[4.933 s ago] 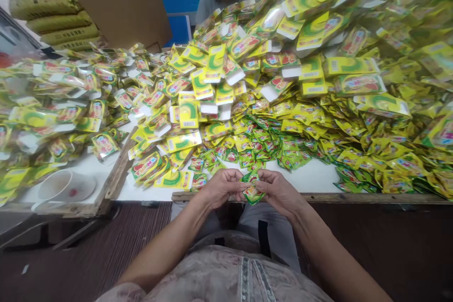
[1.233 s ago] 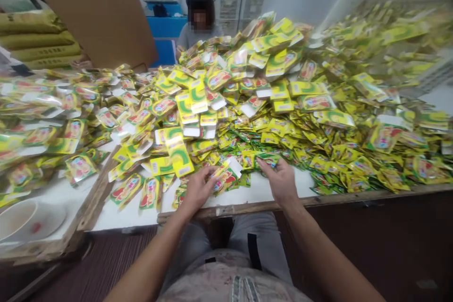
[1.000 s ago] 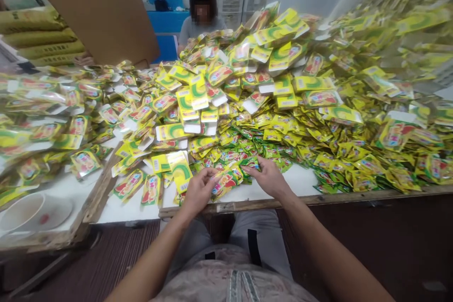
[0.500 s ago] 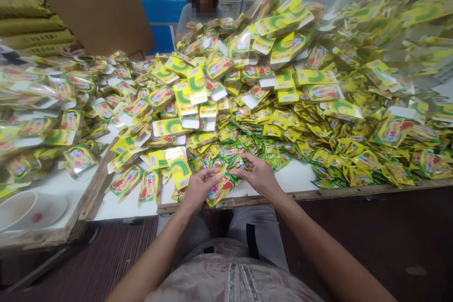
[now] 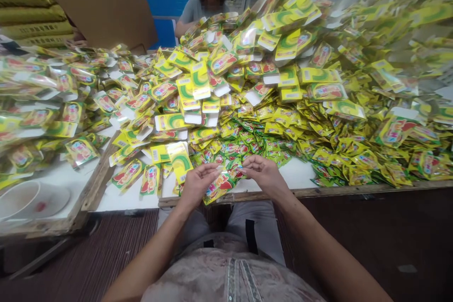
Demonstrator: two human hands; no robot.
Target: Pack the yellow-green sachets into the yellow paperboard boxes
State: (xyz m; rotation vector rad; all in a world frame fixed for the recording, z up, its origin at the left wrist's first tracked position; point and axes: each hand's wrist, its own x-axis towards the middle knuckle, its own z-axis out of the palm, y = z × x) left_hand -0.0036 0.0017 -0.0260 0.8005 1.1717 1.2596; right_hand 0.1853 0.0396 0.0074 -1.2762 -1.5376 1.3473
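My left hand (image 5: pixel 198 183) is closed on a small yellow and green carton (image 5: pixel 218 188) with red watermelon print, gripping it near its upper left end. The carton is tilted over the table's front edge. My right hand (image 5: pixel 264 173) has its thumb and fingertips pinched on a small green sachet (image 5: pixel 235 168) at the carton's right end. Whether the sachet is partly inside the carton I cannot tell. Just beyond my hands lie several loose green sachets (image 5: pixel 244 140). Left of my left hand, a yellow carton (image 5: pixel 180 160) rests on other cartons.
A high heap of cartons (image 5: pixel 200 80) stands in front, with yellow sachets (image 5: pixel 357 160) to the right. A wooden strip (image 5: pixel 102 174) divides the white table at left, near a white tub (image 5: pixel 21 200). Across the heap sits a person (image 5: pixel 189 12); another hand (image 5: pixel 76 40) shows at far left.
My right hand has shifted slightly right and its fingers have moved a little. My left hand still grips the carton. The view has shifted slightly.
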